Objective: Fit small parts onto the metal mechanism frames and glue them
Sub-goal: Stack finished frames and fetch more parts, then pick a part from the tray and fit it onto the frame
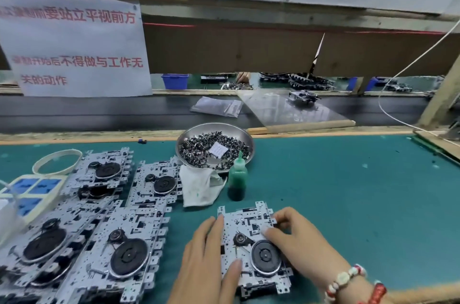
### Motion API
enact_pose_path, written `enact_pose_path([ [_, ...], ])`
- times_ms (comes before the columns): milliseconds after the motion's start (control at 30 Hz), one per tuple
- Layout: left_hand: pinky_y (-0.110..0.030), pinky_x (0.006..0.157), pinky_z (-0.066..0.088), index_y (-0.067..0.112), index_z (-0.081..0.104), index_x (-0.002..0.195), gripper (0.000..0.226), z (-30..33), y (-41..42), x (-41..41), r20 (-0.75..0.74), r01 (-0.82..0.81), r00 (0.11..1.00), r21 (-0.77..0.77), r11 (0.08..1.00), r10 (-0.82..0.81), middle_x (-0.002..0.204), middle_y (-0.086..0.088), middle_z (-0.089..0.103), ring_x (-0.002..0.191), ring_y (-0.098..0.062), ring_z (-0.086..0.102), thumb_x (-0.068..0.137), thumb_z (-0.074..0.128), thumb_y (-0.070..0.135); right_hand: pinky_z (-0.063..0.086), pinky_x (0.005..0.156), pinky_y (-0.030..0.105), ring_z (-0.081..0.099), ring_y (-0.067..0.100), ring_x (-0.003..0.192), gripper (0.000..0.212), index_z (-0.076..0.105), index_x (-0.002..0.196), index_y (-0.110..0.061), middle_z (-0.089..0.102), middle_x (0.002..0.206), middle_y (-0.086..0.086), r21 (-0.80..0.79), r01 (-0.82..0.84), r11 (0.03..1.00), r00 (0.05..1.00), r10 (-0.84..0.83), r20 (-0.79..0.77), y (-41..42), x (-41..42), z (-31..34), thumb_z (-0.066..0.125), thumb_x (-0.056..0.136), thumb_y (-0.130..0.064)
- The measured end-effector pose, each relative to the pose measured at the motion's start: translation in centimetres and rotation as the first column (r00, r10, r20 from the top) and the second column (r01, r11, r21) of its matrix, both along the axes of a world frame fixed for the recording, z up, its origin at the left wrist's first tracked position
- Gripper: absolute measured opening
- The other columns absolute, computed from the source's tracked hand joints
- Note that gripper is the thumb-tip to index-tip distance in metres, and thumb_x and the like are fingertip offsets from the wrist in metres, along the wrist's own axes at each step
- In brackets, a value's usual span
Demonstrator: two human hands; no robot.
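Frame (251, 246) flat on mat, front centre. Left hand (206, 261) braces its edge, fingers straight. Right hand (296, 236) fingertips pressed on top, probably seating part – blurred. Keep frame pinned, press square.

Your left hand (207, 261) lies low in the view, palm down, fingers straight and close together, pointing away from you. The thumb is stretched out to the right with its tip (235, 265) pressed flat. Your right hand (296, 241) comes in from the lower right, its forearm angled up and to the left. Its fingers are bent at the knuckles (the index finger (270, 231) reaches farthest left), fingertips down; whether they pinch anything cannot be told. Beaded bracelets in red and white circle your right wrist (348, 281).
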State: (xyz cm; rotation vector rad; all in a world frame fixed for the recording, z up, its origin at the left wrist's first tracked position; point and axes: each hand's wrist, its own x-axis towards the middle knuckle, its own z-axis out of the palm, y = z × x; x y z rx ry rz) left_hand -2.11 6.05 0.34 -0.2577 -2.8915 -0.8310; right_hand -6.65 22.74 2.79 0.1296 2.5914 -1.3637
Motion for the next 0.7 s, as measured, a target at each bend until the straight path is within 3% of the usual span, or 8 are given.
enact_pose_path([
  [200,-0.008,0.1,0.007,0.028,-0.018,0.141,0.064,-0.9,0.0,-2.3,0.008,-0.025,1.0,0.061,0.998,0.024,0.147,0.016,-0.007,0.134,0.001,0.006,0.095,0.022,0.047,0.046,0.07,0.023,0.055,0.003,0.077,0.017,0.058,0.085,-0.028,0.061,0.086,-0.014,0.343,-0.124,0.931,0.989,0.146,-0.039,1.0,-2.2,1.1,0.054,0.089,-0.043],
  [300,-0.007,0.099,0.01,0.03,-0.017,0.141,0.064,-1.0,-0.3,-3.1,0.008,-0.04,0.999,0.055,0.998,0.039,0.146,0.017,-0.001,0.133,0.002,0.01,0.095,0.024,0.048,0.045,0.069,0.02,0.052,-0.002,0.072,0.01,0.054,0.081,-0.035,0.06,0.09,-0.016,0.258,-0.095,0.961,0.978,0.138,-0.154,1.2,-4.8,1.5,0.055,0.091,-0.036],
  [400,-0.003,0.09,0.014,0.04,-0.01,0.139,0.056,-1.0,-0.5,-3.9,-0.018,-0.051,0.998,0.039,0.998,0.052,0.141,0.022,0.001,0.126,0.008,0.015,0.094,0.023,0.049,0.048,0.069,0.022,0.052,0.002,0.063,0.02,0.057,0.078,-0.036,0.061,0.086,-0.014,0.155,-0.078,0.985,0.929,0.128,-0.346,0.1,-9.2,1.9,0.057,0.091,-0.02],
  [500,0.001,0.081,0.013,0.055,0.0,0.129,0.043,-0.8,-0.2,-4.2,0.026,-0.073,0.997,0.057,0.996,0.071,0.129,0.034,0.002,0.12,0.014,0.019,0.095,0.026,0.049,0.038,0.069,0.016,0.05,0.003,0.07,0.018,0.066,0.088,-0.027,0.064,0.092,-0.006,0.245,-0.118,0.962,0.883,0.214,-0.417,-1.8,-14.3,2.5,0.057,0.09,-0.012],
  [567,0.006,0.079,0.018,0.056,0.02,0.125,0.046,-0.8,-0.1,-4.6,-0.07,-0.017,0.997,0.012,1.0,0.018,0.125,0.034,0.025,0.108,0.015,0.042,0.091,0.045,0.038,0.035,0.07,0.014,0.048,-0.001,0.072,0.018,0.069,0.099,-0.023,0.065,0.099,-0.002,0.361,-0.227,0.905,0.869,0.356,-0.345,-3.1,-17.2,2.9,0.058,0.09,-0.013],
  [633,0.003,0.067,0.034,0.043,0.054,0.112,0.053,-0.4,-0.2,-4.7,-0.06,0.043,0.998,0.095,0.995,-0.037,0.099,0.022,0.06,0.076,0.012,0.061,0.059,0.062,0.04,0.04,0.08,0.02,0.055,0.002,0.083,0.02,0.067,0.108,-0.023,0.066,0.107,-0.005,0.526,-0.354,0.773,0.84,0.51,-0.185,-4.4,-19.4,3.0,0.062,0.089,-0.021],
  [700,-0.001,0.059,0.04,0.04,0.044,0.105,0.05,-0.8,0.1,-4.7,-0.076,0.025,0.997,0.056,0.998,-0.02,0.094,0.025,0.055,0.065,0.012,0.06,0.056,0.054,0.046,0.043,0.093,0.031,0.057,0.01,0.1,0.019,0.065,0.107,-0.026,0.064,0.104,-0.01,0.687,-0.409,0.601,0.808,0.589,-0.034,-5.5,-20.6,2.9,0.064,0.087,-0.026],
])
